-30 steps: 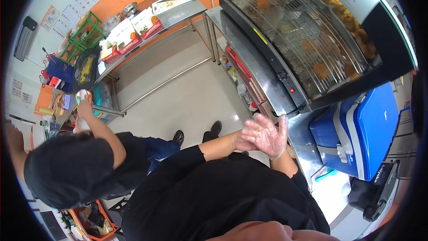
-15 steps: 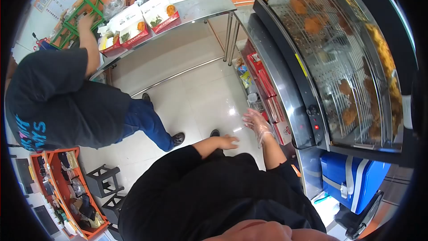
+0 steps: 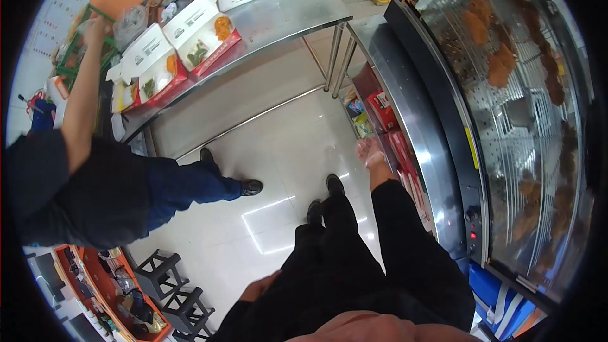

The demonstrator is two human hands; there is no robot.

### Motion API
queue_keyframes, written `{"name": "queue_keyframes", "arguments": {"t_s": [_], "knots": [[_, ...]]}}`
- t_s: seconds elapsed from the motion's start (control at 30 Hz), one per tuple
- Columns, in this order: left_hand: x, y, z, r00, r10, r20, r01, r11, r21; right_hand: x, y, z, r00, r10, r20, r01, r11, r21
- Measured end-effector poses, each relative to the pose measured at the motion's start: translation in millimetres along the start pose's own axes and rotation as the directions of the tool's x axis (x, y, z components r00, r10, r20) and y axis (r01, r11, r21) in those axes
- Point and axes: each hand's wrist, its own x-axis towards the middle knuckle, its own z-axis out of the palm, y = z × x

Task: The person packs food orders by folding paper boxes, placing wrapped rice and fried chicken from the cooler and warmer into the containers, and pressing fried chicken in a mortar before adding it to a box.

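From the camera on my head, I see my right hand (image 3: pixel 369 151), in a clear plastic glove, held out low in front of me, just beside the red boxes (image 3: pixel 401 147) stored beneath the steel tabletop (image 3: pixel 434 164) on my right. Its fingers are loosely bent, and I see nothing held in them; whether a fingertip meets a box edge I cannot tell. The boxes lie to the right of that hand, their row running lengthwise along the tabletop, from ahead of me back toward my body, so my reach meets the row from its open side. My right hand is clearly the nearer one. My left hand (image 3: pixel 259 286) is down by my clothes, well apart from the boxes and partly hidden, so I cannot tell how its fingers stand or whether they hold anything. A few packets (image 3: pixel 362 124) sit close by the boxes, on the far side of my right hand, and the glass food case (image 3: pixel 516 180) rises above the tabletop. Across the floor, a co-worker's hand (image 3: pixel 94 28) is up at a green rack (image 3: pixel 79 66).
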Motion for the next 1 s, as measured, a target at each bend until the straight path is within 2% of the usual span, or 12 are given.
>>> {"name": "queue_keyframes", "arguments": {"t_s": [0.13,0.27,0.4,0.47,0.5,0.6,0.67,0.8,0.83,0.87,0.93,1.0], "knots": [[-17,15,13,0.998,-0.064,-0.028,0.061,0.995,-0.077,55,-26,38,0.991,-0.028,-0.129,0.048,0.988,0.15],[-30,33,26,0.993,-0.111,-0.042,0.106,0.989,-0.106,89,-35,46,0.991,-0.088,-0.097,0.106,0.975,0.196],[-38,45,36,0.991,-0.127,-0.052,0.119,0.984,-0.131,99,-38,43,0.996,-0.057,-0.064,0.07,0.968,0.24],[-43,49,41,0.99,-0.129,-0.056,0.12,0.982,-0.145,79,-52,60,0.977,0.035,-0.211,0.029,0.955,0.295],[-45,49,44,0.99,-0.126,-0.059,0.116,0.982,-0.15,89,-49,57,0.979,0.043,-0.197,0.016,0.957,0.291],[-54,46,53,0.991,-0.114,-0.075,0.1,0.981,-0.164,122,-41,30,0.993,-0.044,-0.108,0.068,0.971,0.228],[-60,44,60,0.992,-0.1,-0.076,0.086,0.983,-0.164,122,-41,31,0.994,-0.023,-0.106,0.061,0.928,0.367],[-65,48,76,0.995,-0.051,-0.08,0.04,0.991,-0.131,133,-18,8,0.998,0.02,-0.052,0.004,0.901,0.433],[-62,52,82,0.996,-0.04,-0.074,0.033,0.995,-0.09,148,-4,-13,0.929,0.08,0.36,-0.239,0.873,0.425],[-53,57,85,0.997,-0.021,-0.079,0.019,1.0,-0.023,168,10,-37,0.695,0.124,0.708,-0.415,0.874,0.254],[-6,63,76,0.991,0.049,-0.126,-0.019,0.974,0.227,40,21,21,0.938,0.082,0.337,-0.212,0.904,0.372],[0,98,93,0.921,0.354,-0.161,-0.315,0.922,0.227,-29,44,28,0.903,0.119,0.414,-0.251,0.926,0.282]]}}
